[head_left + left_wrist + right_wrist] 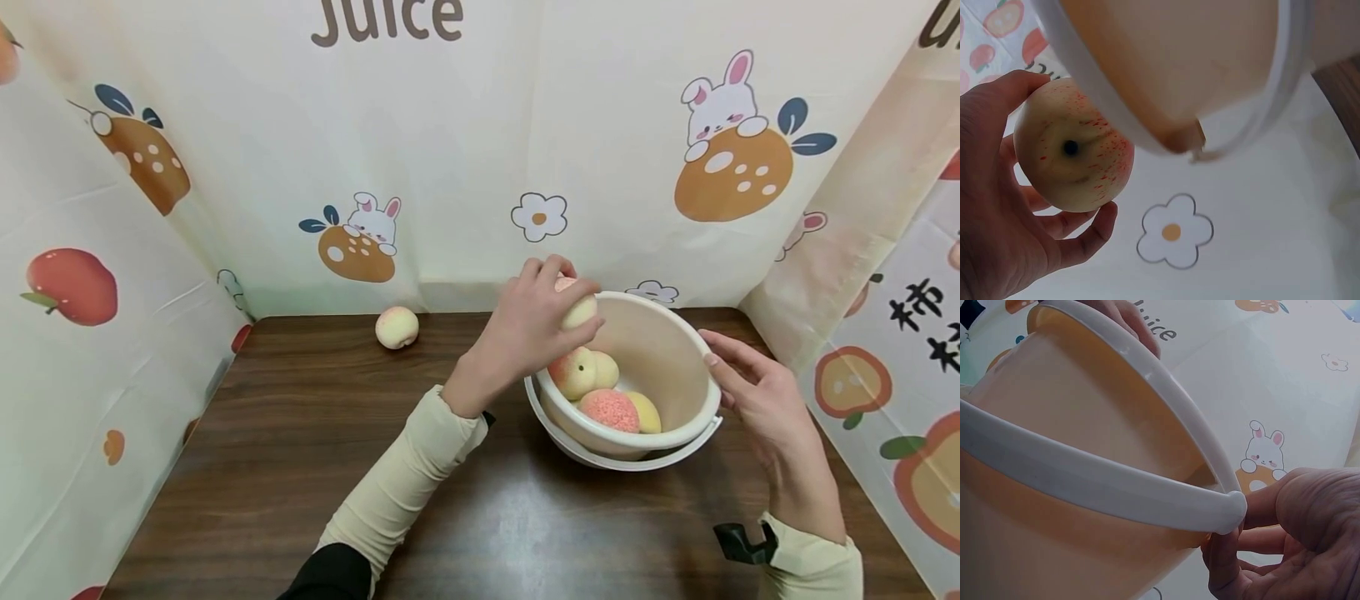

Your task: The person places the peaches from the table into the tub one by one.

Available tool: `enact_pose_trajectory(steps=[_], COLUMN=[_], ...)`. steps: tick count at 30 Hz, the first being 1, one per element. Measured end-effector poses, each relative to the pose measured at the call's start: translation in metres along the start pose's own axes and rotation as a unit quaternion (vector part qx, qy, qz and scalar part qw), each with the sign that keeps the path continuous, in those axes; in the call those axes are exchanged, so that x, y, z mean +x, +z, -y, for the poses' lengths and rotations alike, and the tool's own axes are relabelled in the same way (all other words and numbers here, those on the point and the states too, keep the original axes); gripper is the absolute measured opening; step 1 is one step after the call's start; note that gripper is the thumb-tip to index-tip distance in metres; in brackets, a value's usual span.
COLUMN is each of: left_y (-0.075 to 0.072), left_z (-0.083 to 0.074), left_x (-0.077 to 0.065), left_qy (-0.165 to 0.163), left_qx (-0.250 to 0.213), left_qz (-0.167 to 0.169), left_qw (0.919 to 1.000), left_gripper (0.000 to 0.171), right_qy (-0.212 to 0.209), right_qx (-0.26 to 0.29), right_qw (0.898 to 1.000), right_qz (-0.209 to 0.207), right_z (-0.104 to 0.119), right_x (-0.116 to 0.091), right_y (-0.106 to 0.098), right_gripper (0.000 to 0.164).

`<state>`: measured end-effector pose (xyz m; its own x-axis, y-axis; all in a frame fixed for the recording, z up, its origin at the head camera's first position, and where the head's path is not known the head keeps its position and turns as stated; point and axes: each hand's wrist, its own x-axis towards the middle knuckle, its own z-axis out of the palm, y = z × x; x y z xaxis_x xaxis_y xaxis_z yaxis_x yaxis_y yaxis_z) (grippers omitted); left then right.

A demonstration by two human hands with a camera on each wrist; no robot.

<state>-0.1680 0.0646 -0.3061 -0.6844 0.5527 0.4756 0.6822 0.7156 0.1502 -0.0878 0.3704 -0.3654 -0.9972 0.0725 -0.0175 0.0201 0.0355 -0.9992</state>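
Observation:
My left hand (528, 321) grips a pale peach (1072, 145) with red flecks, fingers and thumb curled round it. It is raised at the far left of the bucket's rim. The cream bucket (675, 358) stands on the table with its white handle (626, 465) lowered toward the front. At the bucket's right side, my right hand (761, 396) pinches the rim near the handle joint, as the right wrist view shows. Inside lie a peach (572, 375), yellow fruits (647, 413) and a rough pink fruit (611, 410), partly covering one another.
Another peach (397, 327) sits at the back edge of the dark wooden table (300, 467), left of the bucket. A printed cloth (465, 150) hangs behind the table and along both sides.

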Motion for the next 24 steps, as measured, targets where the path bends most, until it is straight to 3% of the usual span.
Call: enact_pose_trajectory(steps=[6,13,24], left_y=[0.011,0.022,0.039], left_z=[-0.009,-0.020,-0.042], left_x=[0.004,0.009,0.017], left_qy=[0.029,0.045,0.041], left_qx=[-0.011,-0.028,-0.017], left_qz=[-0.013,0.002,0.114], left_qw=[0.9994,0.9986,0.9925], left_gripper=[0.033,0.034,0.039], right_qy=[-0.002,0.000,-0.011], right_qx=[0.007,-0.011,-0.007], right_qw=[1.000,1.000,1.000], right_qz=[0.003,-0.005,-0.001], right_z=[0.001,0.001,-0.001], right_x=[0.000,0.000,-0.001], right_y=[0.001,0.001,0.001], right_gripper=[0.035,0.037,0.038])
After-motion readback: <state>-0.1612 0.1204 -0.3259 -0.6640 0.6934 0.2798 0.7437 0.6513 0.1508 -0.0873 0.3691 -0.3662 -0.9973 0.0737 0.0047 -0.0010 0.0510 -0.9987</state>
